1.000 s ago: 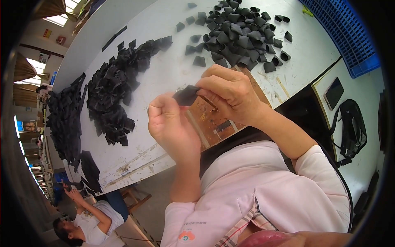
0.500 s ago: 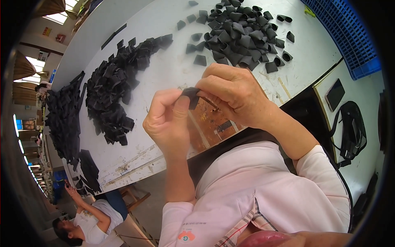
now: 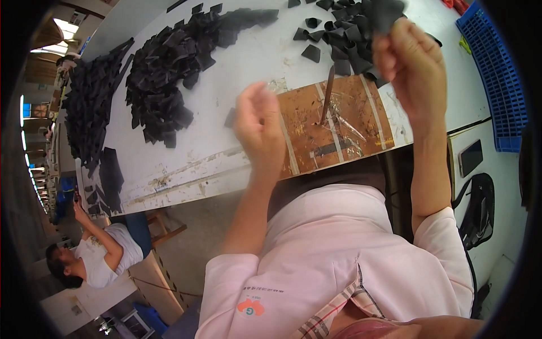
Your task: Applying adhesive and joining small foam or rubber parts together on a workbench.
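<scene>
My right hand (image 3: 415, 70) is raised over the far right of the table, fingers curled and blurred. At its fingertips is a smeared black piece of folded material (image 3: 389, 14), above a heap of black rolled pieces (image 3: 353, 53). My left hand (image 3: 259, 124) hangs near the left edge of a brown wooden board (image 3: 370, 121), its fingers smeared by motion. A small dark piece (image 3: 230, 117) shows beside that hand; whether they touch is unclear. From the board an upright metal rod (image 3: 328, 96) rises, with a thin metal strip (image 3: 353, 129) lying next to it.
A pile of flat black pieces (image 3: 164, 85) covers the table's left part, with another heap (image 3: 84, 107) beyond. At right stand a blue plastic crate (image 3: 497, 73), a phone (image 3: 470, 158) and a black mesh bag (image 3: 477, 214). A seated person (image 3: 107, 246) is at lower left.
My hands were together over the board on a black piece; now they are apart. The right has swung up and right to the heap with a black piece, and the rod shows.
</scene>
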A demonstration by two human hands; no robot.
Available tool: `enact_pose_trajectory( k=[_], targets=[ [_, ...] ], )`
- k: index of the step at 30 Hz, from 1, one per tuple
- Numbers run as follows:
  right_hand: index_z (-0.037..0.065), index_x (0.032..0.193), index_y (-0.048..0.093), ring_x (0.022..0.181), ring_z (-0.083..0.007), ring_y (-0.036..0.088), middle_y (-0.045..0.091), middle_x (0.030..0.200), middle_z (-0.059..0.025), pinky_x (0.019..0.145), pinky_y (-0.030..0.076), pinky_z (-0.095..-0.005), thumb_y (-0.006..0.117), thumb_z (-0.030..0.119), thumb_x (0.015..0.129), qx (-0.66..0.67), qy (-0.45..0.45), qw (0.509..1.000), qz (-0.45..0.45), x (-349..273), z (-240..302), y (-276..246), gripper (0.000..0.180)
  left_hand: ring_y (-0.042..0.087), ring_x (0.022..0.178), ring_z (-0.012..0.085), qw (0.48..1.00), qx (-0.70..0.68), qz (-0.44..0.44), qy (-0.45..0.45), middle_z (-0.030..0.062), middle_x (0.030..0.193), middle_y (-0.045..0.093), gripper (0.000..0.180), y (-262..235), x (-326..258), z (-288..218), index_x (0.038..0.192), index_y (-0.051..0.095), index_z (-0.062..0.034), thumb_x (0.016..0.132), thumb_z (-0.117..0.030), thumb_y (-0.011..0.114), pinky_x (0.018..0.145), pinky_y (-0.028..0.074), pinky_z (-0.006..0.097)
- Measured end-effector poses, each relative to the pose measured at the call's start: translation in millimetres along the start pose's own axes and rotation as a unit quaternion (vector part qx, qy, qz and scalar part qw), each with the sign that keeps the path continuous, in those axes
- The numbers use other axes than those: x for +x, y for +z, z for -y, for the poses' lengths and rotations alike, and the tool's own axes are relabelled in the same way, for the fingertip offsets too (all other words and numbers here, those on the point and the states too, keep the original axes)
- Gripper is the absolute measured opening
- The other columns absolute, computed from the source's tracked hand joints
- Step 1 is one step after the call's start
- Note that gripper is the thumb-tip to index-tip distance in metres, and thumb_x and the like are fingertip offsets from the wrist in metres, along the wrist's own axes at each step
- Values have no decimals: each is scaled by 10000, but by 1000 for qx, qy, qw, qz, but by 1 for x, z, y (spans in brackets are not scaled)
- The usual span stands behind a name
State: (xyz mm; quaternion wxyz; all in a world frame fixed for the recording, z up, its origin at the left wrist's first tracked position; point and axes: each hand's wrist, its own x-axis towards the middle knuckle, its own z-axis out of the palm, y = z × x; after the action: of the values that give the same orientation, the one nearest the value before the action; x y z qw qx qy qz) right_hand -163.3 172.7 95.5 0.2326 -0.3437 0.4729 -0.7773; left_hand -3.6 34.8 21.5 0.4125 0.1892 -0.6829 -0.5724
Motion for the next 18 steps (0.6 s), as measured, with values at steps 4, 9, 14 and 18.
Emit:
enact_pose_trajectory(
  k=[4, 9, 14, 18],
  targets=[
    [-23, 944, 582, 579, -52, 472, 563, 727, -24, 486, 376, -158, 502, 139, 869, 49, 58, 964, -254, -8, -31, -37, 197, 548, 769, 251, 924, 363, -93, -79, 154, 932, 537, 332, -64, 4, 61, 1070, 493, 15, 766, -95, 566, 709, 436, 355],
    [-15, 910, 585, 530, -34, 447, 525, 672, 11, 446, 363, -155, 499, 123, 857, 37, 204, 949, -237, -63, -66, -14, 172, 530, 816, 305, 884, 455, -25, -108, 157, 901, 532, 269, -73, -4, 61, 948, 529, -5, 733, -144, 613, 732, 422, 384],
    [2, 868, 604, 523, -28, 437, 528, 654, 14, 451, 358, -154, 501, 135, 856, -41, 300, 945, -122, -79, -69, 18, 169, 512, 793, 324, 877, 463, 24, -130, 151, 834, 526, 145, -85, -13, 81, 807, 546, -3, 720, -99, 610, 706, 412, 393],
    [15, 815, 603, 557, -24, 456, 526, 644, 16, 483, 366, -152, 509, 146, 866, -148, 311, 939, 11, -86, -78, 34, 169, 500, 805, 323, 886, 457, 14, -80, 154, 829, 512, 115, -83, -18, 76, 806, 527, 6, 730, -57, 586, 708, 407, 393]
  ],
)
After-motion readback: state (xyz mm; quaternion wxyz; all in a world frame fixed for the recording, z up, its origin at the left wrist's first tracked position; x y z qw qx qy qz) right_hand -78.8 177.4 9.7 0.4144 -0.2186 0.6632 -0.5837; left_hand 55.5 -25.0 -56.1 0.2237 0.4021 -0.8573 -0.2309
